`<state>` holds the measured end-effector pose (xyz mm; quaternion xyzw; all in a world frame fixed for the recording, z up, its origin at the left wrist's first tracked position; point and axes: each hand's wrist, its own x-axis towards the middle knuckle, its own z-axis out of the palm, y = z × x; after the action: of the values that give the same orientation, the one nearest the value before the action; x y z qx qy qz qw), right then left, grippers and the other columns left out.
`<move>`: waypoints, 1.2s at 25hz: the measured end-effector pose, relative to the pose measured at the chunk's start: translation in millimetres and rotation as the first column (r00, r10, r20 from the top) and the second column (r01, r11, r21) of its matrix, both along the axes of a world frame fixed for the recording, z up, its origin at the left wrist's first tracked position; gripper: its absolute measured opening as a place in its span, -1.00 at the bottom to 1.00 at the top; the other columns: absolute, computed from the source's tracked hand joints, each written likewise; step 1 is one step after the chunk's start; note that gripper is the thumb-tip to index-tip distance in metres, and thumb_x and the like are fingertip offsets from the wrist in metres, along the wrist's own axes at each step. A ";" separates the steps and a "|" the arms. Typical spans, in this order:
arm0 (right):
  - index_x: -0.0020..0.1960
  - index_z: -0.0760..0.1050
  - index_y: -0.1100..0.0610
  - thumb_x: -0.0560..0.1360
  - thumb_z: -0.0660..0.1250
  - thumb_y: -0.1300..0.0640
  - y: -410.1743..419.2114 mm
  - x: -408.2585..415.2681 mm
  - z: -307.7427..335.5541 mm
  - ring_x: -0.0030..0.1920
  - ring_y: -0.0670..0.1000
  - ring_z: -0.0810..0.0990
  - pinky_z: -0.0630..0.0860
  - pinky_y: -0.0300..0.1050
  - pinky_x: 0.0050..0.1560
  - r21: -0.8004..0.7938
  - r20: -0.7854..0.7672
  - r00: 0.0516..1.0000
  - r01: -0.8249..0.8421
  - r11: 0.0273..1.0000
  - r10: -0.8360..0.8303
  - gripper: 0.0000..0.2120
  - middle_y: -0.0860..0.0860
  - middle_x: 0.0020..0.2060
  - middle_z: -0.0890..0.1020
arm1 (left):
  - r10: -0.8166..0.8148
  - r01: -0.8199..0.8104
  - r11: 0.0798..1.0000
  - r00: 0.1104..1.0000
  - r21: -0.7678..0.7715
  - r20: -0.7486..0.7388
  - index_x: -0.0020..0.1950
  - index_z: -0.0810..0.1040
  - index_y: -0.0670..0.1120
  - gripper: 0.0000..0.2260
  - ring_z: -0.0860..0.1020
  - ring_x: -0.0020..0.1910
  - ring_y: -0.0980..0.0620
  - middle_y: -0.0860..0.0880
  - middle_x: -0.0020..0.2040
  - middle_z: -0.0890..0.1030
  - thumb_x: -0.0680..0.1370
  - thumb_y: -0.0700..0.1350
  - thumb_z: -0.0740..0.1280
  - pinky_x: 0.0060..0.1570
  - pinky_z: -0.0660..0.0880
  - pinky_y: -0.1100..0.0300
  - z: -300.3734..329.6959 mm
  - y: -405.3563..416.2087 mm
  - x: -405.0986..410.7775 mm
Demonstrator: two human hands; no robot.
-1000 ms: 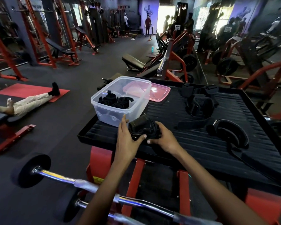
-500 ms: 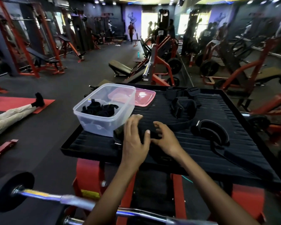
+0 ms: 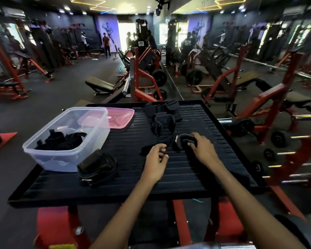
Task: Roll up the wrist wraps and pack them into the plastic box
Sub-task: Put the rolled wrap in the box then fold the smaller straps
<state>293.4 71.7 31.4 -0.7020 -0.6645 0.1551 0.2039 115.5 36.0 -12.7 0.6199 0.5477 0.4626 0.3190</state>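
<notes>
Surface: black ribbed platform (image 3: 187,173) on a red frame; it carries all items listed.
Plastic box: clear plastic box (image 3: 65,139) at the platform's near-left edge, uncovered, with dark rolled wraps (image 3: 61,141) lying inside. Pink lid (image 3: 118,116) lies flat behind it, toward the far-left corner.
Finished roll: one rolled wrap (image 3: 97,166) stands just beside the box's near-right corner, outside it, apparently touching the wall; neither hand is on it.
Wrap in hand: coiled wrap (image 3: 185,141) at mid-platform, right of centre. Its loose strap (image 3: 151,149) runs leftward across the ribs, long axis roughly left-right.
Right hand: right hand (image 3: 201,148) curled over the coil, gripping it.
Left hand: left hand (image 3: 156,159) at the strap's free end, fingers curled; whether it pinches the strap cannot be told.
Remaining stock: loose wraps (image 3: 162,121) piled toward the far edge, beyond both hands.
Governing relation: judged, the strap lies between the hands, coil right, tail left; rolling would proceed leftward along it. The box lies left of both hands, nearer the left hand.
Stage: judged mid-task.
</notes>
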 end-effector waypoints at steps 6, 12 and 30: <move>0.15 0.53 0.06 0.55 0.25 0.02 -8.2 -10.2 30.8 0.01 0.07 0.61 0.52 -0.08 0.07 -0.072 -0.453 0.877 -0.213 0.974 0.158 -0.76 0.05 0.03 0.65 | -0.072 0.074 0.984 0.997 0.165 -0.018 0.43 0.22 0.09 -0.33 0.35 0.34 0.15 0.10 0.38 0.29 0.40 0.01 0.45 0.28 0.36 0.29 3.3 -5.5 -11.6; 0.14 0.55 0.14 0.54 0.22 -0.14 -10.8 -19.5 23.2 0.07 -0.02 0.62 0.59 -0.18 -0.05 -0.399 -0.730 0.683 -0.428 0.811 0.001 -0.61 0.06 0.10 0.64 | 0.200 -0.240 0.952 0.958 0.192 0.205 0.17 0.49 -0.03 -0.69 0.53 -0.02 0.37 0.11 0.02 0.60 0.48 -0.29 0.36 0.08 0.46 0.36 10.7 -5.6 -16.9; 0.33 0.31 -0.03 0.43 0.36 0.10 -31.1 1.8 18.1 0.05 0.26 0.62 0.63 0.09 -0.11 -0.167 -0.985 0.050 -0.551 0.818 -0.167 -0.49 0.09 0.24 0.51 | 0.364 -0.363 0.929 0.932 0.069 0.004 0.08 0.54 -0.09 -0.87 0.55 0.00 0.03 0.00 -0.02 0.61 0.55 -0.20 0.28 -0.02 0.36 0.30 0.5 1.4 -23.6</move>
<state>295.2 40.7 49.5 -0.3282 -0.3692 0.7837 0.3766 91.9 37.4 -12.3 0.5206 0.6380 0.5295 0.2039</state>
